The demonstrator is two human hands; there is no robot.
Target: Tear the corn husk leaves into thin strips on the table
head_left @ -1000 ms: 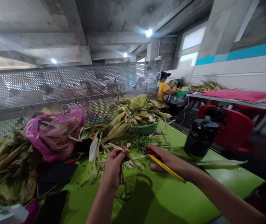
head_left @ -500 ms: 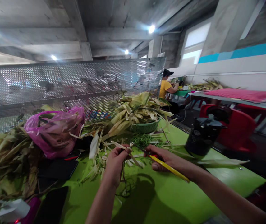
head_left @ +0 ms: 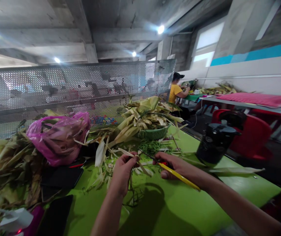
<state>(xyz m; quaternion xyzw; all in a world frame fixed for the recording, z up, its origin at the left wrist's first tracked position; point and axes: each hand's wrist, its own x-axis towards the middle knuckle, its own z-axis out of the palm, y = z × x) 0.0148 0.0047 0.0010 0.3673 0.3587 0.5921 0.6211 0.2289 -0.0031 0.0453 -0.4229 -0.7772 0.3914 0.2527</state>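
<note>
My left hand (head_left: 122,172) pinches a pale strip of corn husk (head_left: 144,168) between thumb and fingers, its ends sticking out on both sides. Thin dark stems hang below that hand. In my right hand (head_left: 171,164) is a slim tool with a long yellow handle (head_left: 181,178), a red part near the grip and a thin dark metal tip; its exact kind is unclear. The tip points left, at the husk by my left fingertips; whether it touches cannot be told. Loose husk scraps (head_left: 103,175) lie on the green table (head_left: 177,209) around my left hand.
Husks heap over a green basket (head_left: 152,133) behind my hands. On the left are a pink plastic bag (head_left: 59,141), more husks (head_left: 5,170), and dark flat devices (head_left: 56,213). A black canister (head_left: 213,144) stands right. A person in yellow (head_left: 175,91) sits beyond the perforated screen (head_left: 81,88).
The view has shifted slightly. Both hands stay close together with the husk strip and the tool still in them; the tool's tip has moved only a little.
</note>
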